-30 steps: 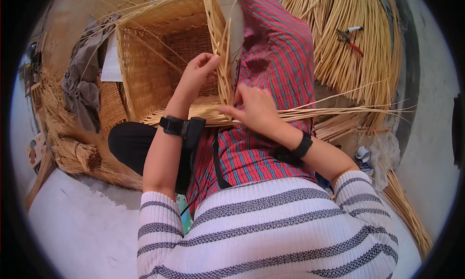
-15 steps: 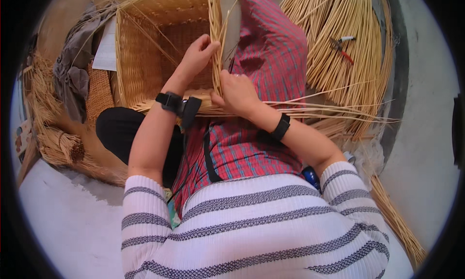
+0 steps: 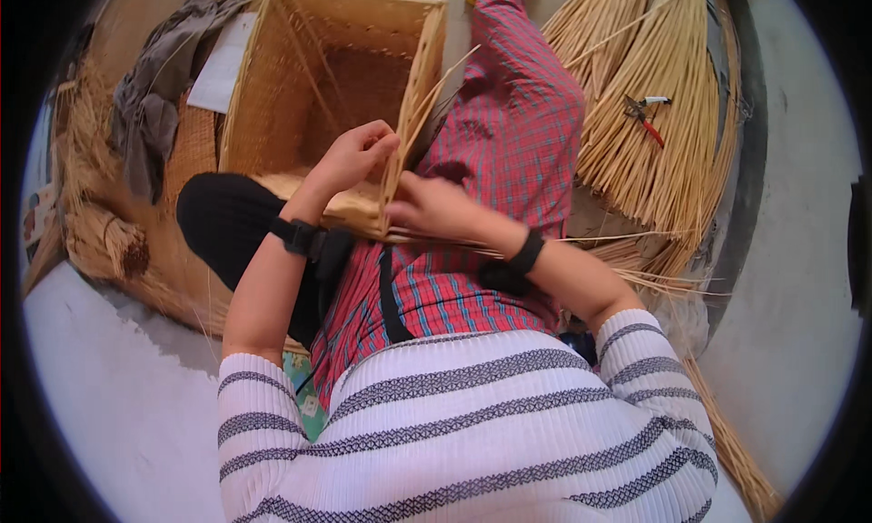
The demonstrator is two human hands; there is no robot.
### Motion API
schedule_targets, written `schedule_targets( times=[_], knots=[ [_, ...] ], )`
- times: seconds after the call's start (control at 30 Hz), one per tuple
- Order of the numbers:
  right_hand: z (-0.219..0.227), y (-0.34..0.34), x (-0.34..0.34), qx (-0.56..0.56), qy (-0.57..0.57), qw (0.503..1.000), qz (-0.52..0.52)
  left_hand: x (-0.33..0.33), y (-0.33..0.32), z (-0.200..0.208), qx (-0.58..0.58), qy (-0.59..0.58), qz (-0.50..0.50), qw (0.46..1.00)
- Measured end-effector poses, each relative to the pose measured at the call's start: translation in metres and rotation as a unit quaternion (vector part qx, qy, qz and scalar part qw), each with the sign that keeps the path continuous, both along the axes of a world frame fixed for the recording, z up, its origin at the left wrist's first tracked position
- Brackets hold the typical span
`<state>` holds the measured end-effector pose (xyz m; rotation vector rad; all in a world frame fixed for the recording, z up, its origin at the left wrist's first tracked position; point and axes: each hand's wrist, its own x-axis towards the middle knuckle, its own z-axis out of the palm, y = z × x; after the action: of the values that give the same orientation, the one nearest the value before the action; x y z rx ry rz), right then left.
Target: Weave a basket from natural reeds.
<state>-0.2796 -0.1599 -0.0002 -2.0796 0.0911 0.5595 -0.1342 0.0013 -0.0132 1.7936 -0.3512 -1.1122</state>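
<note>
A square wicker basket lies tilted in front of me, its open side up and its near right corner close to my lap. My left hand is over the inside of the basket, thumb and fingers pinched at the right rim. At the near right corner, my right hand has its bent fingers closed against the outside of the rim; motion blurs them slightly. Long loose wicker strands run out to the right beneath my right forearm. A pale strand end sticks up beside the right rim.
Large bundles of wicker rods lie at the right, with red-handled pruning shears on top. At the left are a grey cloth, a white sheet and a tied bundle of strands. My leg in checked cloth stretches forward beside the basket.
The basket has turned slightly and come nearer, with its corner lower toward my lap. Both hands have moved down with it. The loose strands at the right have shifted lower.
</note>
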Motion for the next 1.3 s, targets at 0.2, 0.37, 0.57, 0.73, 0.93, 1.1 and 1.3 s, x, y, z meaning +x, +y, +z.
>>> schedule_targets(
  times=[0.2,0.37,0.57,0.73,0.93,1.1,1.3],
  knots=[
    [-0.011,-0.076,0.037,-0.05,-0.103,0.986,-0.12,-0.066,0.028,0.048,0.211,-0.331,-0.161,0.906],
    [-0.003,-0.043,0.056,-0.097,-0.068,0.988,-0.097,-0.095,0.017,0.026,0.182,-0.392,-0.122,0.894],
    [-0.005,-0.006,0.067,-0.274,-0.102,0.951,-0.096,-0.097,0.012,0.014,0.181,-0.421,-0.137,0.878],
    [-0.013,-0.042,0.069,-0.158,-0.076,0.982,-0.075,-0.085,0.017,0.027,0.173,-0.406,-0.168,0.882],
    [-0.052,-0.1,0.085,0.173,-0.038,0.931,-0.32,-0.027,0.011,0.015,0.086,-0.21,-0.08,0.971],
    [-0.068,-0.121,0.092,0.362,0.039,0.875,-0.32,0.034,-0.034,-0.003,-0.081,-0.09,0.093,0.988],
    [-0.034,-0.112,0.126,0.082,-0.206,0.947,-0.233,0.039,-0.076,-0.015,-0.172,-0.217,-0.005,0.961]
  ],
)
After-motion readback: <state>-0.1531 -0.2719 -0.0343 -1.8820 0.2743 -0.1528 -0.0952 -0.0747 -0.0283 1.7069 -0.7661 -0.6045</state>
